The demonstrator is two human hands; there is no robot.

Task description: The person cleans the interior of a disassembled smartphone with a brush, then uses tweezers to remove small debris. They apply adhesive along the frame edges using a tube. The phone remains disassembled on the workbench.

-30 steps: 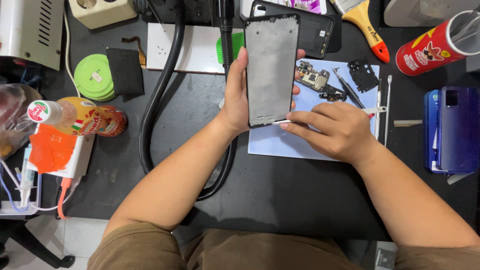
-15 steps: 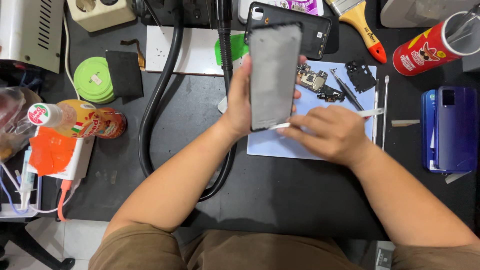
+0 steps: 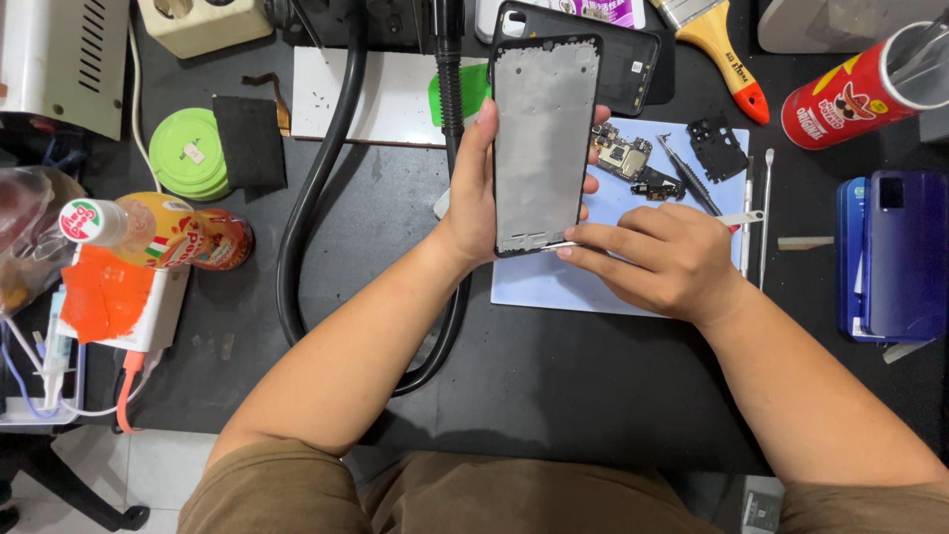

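Observation:
My left hand holds a phone frame upright by its left edge, its grey metal inner face toward me. My right hand pinches a thin metal tool and presses its tip against the frame's bottom edge. Both hands hover over a pale blue mat on the black table. A small circuit board and a black plastic cover lie on the mat just right of the frame.
A black phone back lies behind the frame. A red snack can, a brush and a blue phone sit to the right. A thick black hose, a green round lid and a bottle are on the left.
The frame has tilted slightly to upright and my right hand has slid left along the frame's bottom edge with the tool.

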